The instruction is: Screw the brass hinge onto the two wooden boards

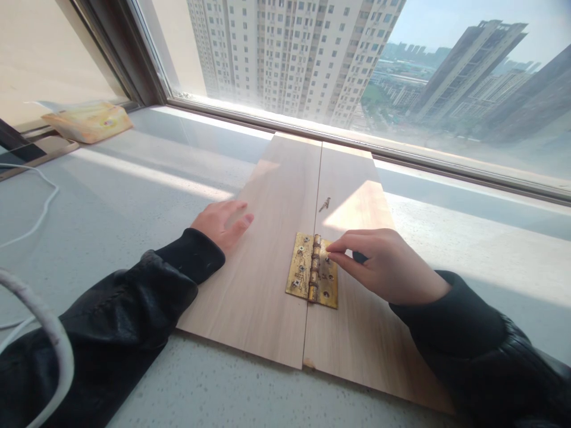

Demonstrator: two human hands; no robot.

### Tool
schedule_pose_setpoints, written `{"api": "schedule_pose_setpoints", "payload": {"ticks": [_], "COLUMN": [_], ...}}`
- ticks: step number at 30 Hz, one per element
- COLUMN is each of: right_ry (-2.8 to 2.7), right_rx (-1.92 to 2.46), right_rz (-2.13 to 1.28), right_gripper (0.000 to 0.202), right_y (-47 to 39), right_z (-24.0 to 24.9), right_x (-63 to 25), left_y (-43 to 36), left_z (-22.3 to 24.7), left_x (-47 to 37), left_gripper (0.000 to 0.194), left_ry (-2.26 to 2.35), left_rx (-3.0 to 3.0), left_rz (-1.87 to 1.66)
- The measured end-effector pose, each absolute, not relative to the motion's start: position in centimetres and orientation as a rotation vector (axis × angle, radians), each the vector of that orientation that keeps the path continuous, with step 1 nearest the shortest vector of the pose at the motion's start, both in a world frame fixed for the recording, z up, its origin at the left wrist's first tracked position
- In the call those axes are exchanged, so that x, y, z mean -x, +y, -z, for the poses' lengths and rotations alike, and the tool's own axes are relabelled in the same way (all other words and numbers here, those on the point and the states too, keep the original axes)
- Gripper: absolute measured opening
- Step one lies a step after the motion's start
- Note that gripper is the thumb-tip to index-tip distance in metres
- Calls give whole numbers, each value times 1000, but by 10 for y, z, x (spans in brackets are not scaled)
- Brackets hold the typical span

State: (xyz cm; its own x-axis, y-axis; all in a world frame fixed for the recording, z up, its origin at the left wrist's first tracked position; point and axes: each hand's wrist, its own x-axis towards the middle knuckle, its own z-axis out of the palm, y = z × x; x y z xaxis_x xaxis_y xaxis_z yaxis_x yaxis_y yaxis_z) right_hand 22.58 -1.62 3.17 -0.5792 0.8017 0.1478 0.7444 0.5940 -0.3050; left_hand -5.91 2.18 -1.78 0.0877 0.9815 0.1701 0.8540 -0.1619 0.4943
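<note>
A brass butt hinge (314, 270) lies flat and spread across the seam between two pale wooden boards, the left board (263, 285) and the right board (357, 339). Screw heads show in its left leaf, while holes are visible in the right leaf. Thumb and forefinger of my right hand (379, 261) are pinched together at the upper part of the right leaf; whatever is between them is too small to make out. My left hand (223, 223) rests at the left board's edge, fingers apart and holding nothing. Beyond the hinge, a few small screws (325, 204) lie on the right board.
The boards lie on a speckled white sill (214, 386), reaching close to the window frame (250, 122). A yellowish soft packet (89, 122) sits at the back left. A white cable (49, 202) runs along the left, and a thicker white cord (62, 345) loops over my left sleeve.
</note>
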Motion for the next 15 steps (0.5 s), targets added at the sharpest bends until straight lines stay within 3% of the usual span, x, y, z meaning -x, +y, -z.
{"api": "schedule_pose_setpoints", "payload": {"ticks": [15], "right_ry": [-2580], "right_rx": [1345], "right_rz": [-159], "right_gripper": [33], "right_y": [-15], "right_z": [-21], "right_x": [-225], "left_y": [23], "left_z": [20], "left_x": [60], "left_gripper": [71], "left_ry": [1828], "left_rx": [-2125], "left_rz": [-708]}}
